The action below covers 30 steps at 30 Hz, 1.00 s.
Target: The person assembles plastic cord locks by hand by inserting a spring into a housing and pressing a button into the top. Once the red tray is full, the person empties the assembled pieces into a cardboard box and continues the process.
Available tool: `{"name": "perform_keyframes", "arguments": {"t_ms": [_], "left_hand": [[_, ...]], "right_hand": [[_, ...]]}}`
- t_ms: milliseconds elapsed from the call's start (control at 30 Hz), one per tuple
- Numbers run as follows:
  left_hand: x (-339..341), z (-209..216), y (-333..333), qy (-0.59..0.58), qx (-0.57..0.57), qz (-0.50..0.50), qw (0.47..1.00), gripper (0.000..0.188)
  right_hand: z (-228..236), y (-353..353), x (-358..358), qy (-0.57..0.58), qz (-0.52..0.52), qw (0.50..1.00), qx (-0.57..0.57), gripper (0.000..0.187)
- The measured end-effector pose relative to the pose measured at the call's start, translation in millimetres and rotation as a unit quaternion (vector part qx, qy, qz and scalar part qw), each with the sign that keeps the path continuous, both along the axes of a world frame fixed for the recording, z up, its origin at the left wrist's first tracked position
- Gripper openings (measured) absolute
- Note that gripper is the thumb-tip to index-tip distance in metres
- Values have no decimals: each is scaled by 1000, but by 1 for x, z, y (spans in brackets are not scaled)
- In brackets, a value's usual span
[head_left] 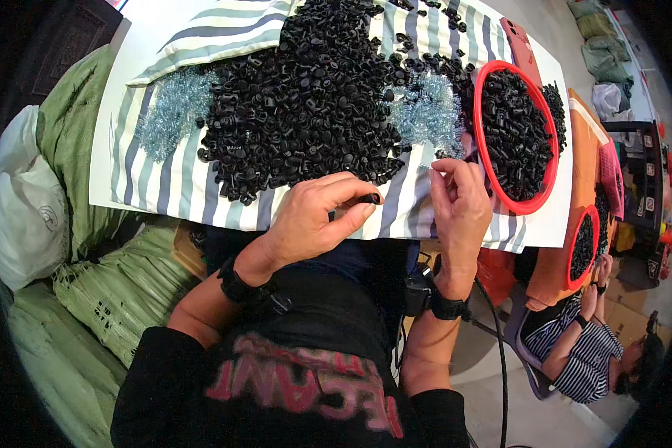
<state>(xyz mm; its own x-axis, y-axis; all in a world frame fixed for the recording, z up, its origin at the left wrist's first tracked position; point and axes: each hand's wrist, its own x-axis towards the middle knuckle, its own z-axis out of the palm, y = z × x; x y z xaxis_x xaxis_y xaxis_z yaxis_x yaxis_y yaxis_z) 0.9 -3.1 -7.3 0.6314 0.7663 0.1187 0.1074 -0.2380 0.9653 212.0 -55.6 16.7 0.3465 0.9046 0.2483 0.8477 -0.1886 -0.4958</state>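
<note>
My left hand (315,215) is closed in a pinch on a small black plastic part (369,198), just over the table's near edge. To its right my right hand (461,205) has thumb and forefinger pressed together; whatever lies between them is too small to name. Beyond both hands spreads a big heap of small black plastic parts (299,112). Flanking it are two piles of shiny, bluish-silver, spring-like pieces, a left pile (173,112) and a right pile (429,116). Close by my right hand stands a red-rimmed basket (484,160) full of black parts.
A striped cloth (183,183) covers much of the white table (552,216). A reddish phone-like object (523,52) lies behind the basket. Green sacks (119,284) crowd the left side. At right, another person (582,343) sits by an orange-covered table (552,269) with a second red-rimmed basket (581,246).
</note>
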Motion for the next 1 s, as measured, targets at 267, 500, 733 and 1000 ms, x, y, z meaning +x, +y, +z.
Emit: {"name": "perform_keyframes", "arguments": {"t_ms": [267,500,733,1000], "left_hand": [[5,0,-1,-2,8,14,1000,16],[4,-1,-2,4,34,23,999,18],[4,-2,-2,2,11,25,1000,18],[1,-1,-3,16,9,29,999,21]], "right_hand": [[-9,2,-3,-62,33,997,10,12],[2,-9,-26,140,93,985,50,12],[-1,-9,-47,372,74,923,67,11],[-2,-12,-56,400,59,913,61,12]]}}
